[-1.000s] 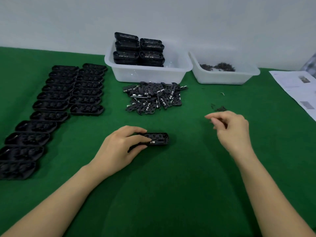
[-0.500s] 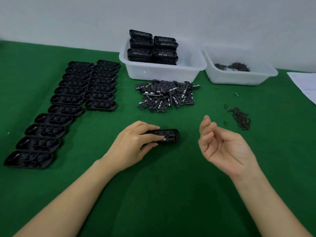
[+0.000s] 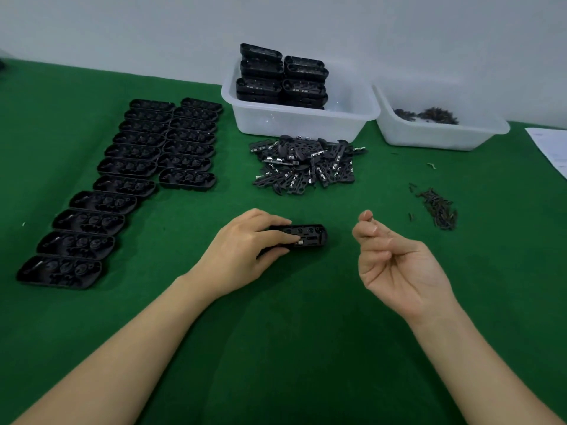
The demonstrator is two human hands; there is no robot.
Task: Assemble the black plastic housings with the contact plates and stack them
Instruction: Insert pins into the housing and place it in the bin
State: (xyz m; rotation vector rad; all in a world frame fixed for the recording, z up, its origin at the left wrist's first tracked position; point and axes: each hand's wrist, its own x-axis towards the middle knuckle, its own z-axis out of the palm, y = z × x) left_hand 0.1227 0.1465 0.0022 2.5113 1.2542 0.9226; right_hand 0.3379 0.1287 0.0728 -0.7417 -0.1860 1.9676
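My left hand (image 3: 245, 250) grips a black plastic housing (image 3: 310, 236) that lies flat on the green table at centre, with its forefinger laid across the top. My right hand (image 3: 395, 265) hovers to the right of the housing, palm up and fingers curled. Its thumb and forefinger pinch a small dark pin (image 3: 368, 214). A heap of contact plates (image 3: 303, 164) lies behind the housing. Two rows of empty housings (image 3: 129, 185) are spread out at the left. Stacked housings (image 3: 280, 78) fill a white bin (image 3: 300, 121).
A second white bin (image 3: 438, 133) at the back right holds small dark parts. A loose pile of dark pins (image 3: 438, 210) lies on the cloth to the right of my right hand. White paper (image 3: 552, 148) sits at the right edge.
My right hand left the pile of pins, turned palm up and moved closer to the housing. My left hand kept its hold on the housing.
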